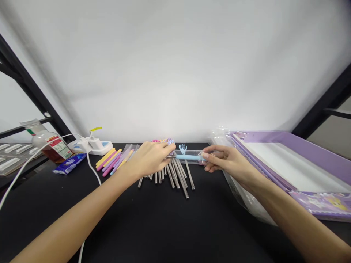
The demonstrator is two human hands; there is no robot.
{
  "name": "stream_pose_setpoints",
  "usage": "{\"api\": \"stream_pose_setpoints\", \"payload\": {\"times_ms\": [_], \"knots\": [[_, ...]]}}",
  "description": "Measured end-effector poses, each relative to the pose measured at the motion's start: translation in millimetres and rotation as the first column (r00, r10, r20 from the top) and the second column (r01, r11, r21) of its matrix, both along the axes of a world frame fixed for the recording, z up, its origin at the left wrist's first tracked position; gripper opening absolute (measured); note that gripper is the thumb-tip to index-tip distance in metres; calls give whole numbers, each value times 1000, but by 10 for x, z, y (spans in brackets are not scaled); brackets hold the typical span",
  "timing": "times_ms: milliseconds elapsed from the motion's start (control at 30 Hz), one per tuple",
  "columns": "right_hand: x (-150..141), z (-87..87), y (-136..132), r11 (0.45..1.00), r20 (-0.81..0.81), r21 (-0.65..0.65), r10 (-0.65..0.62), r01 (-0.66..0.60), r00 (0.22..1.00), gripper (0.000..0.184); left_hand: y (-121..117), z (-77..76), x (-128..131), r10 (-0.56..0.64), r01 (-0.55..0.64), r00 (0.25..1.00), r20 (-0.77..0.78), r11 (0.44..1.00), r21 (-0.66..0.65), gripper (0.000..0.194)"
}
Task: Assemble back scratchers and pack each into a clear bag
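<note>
A light blue handle (188, 157) with a metal rod at its left end stretches between my hands; it looks like part of a back scratcher. My left hand (152, 157) pinches the rod end, with its fingertips partly hidden. Thumb and fingers of my right hand (223, 159) are closed on the handle's right end. Clear plastic packaging (193, 152) is around or just behind the handle; I cannot tell which. Below lie several metal rods (179, 175), and a small blue hand-shaped scratcher head (182, 148) shows behind. More colourful heads (164, 140) are partly covered by my left hand.
Several pastel handles (109, 160) lie left, near a blue packet (70, 163), a bottle (53, 142) and a white power strip (101, 147) with a white cable. At right stands a purple tray (309, 146) beside clear plastic wrap (246, 193). A white wall rises behind.
</note>
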State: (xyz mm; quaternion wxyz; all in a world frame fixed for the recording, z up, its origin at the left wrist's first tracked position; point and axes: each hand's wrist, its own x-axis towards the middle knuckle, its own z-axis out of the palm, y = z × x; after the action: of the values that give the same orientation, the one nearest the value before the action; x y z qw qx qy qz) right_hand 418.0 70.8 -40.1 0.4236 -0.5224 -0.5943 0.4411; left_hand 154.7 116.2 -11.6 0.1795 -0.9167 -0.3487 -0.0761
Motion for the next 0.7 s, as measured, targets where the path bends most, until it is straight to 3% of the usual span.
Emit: {"api": "stream_pose_setpoints", "payload": {"times_ms": [167, 300, 467, 700], "knots": [[132, 110, -50, 997, -128, -66, 38, -47, 991, 50, 112, -38, -86, -13, 15, 997, 80, 1000, -22, 28], [159, 131, -63, 989, -151, -64, 119, -130, 981, 54, 122, -59, -93, 46, -44, 994, 102, 999, -24, 36], [63, 69, -45, 997, -175, -21, 74, -79, 982, 34, 58, -72, -5, 44, -43, 998, 43, 999, -31, 27], [138, 75, -61, 986, -265, -112, 93, -126, 960, 24, 134, -116, -69, 48, -42, 992, 115, 998, -52, 29]]}}
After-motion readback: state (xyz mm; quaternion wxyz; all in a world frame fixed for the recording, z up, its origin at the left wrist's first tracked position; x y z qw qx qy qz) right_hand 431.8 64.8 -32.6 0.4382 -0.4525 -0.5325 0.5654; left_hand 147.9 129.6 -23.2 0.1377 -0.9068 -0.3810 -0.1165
